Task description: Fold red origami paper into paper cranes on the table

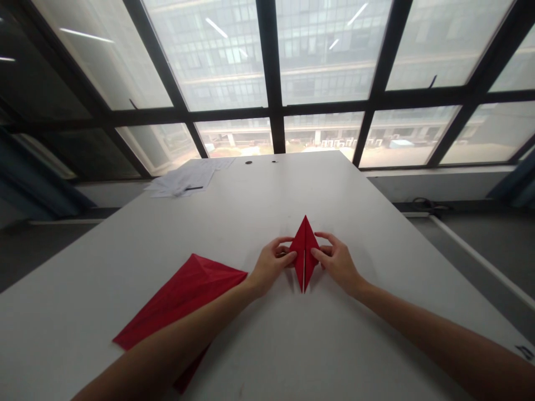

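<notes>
A red folded paper (308, 236) in a narrow diamond shape is held over the white table, its upper point away from me. A slit runs down its lower half, parting it into two narrow points. My left hand (271, 263) pinches its left corner between thumb and fingers. On the opposite corner, my right hand (336, 260) has its thumb on the front, with the index finger raised beside the edge. Some fingertips are hidden behind the paper. A larger creased red sheet (184, 295) lies to the left, partly covered by my left forearm.
The white table (267, 356) reaches toward large dark-framed windows. Loose white papers (179, 179) with a dark pen (194, 188) on them lie at its far left. Near the far edge are two small dark round spots (248, 162). Cables (426, 205) lie beyond the table's right side.
</notes>
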Motion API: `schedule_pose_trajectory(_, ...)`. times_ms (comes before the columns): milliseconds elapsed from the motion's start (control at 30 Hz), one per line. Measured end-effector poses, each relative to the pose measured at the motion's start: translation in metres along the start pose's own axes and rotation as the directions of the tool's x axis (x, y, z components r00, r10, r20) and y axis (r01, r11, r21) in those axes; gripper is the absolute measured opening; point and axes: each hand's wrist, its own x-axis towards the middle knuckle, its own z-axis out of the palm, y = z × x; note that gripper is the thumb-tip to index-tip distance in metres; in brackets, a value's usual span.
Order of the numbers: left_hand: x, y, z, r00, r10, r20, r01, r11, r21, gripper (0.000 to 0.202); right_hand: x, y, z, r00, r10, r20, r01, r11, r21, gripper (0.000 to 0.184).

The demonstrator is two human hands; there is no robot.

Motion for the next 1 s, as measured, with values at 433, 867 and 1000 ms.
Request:
schedule_pose_trajectory(433,-0.009,0.004,0.000,0.924,0.339,0.178,-0.360,0.611,0.705,0.032,0.003,0.003,-0.021,0.824,-0.439,0.358,0.555,0.495,-0.669,0.018)
schedule_pose_trajectory(867,-0.029,0.003,0.004,0.838,0.012,0.546,-0.546,-0.005,0.838,0.058,0.018,0.013,-0.028,0.861,-0.507,0.029,0.399,0.641,-0.655,0.030)
schedule_pose_trajectory(1000,-0.028,0.002,0.001,0.840,0.006,0.543,-0.543,-0.003,0.840,0.063,0.026,0.012,-0.038,0.825,-0.555,-0.107,0.412,0.721,-0.557,0.033)
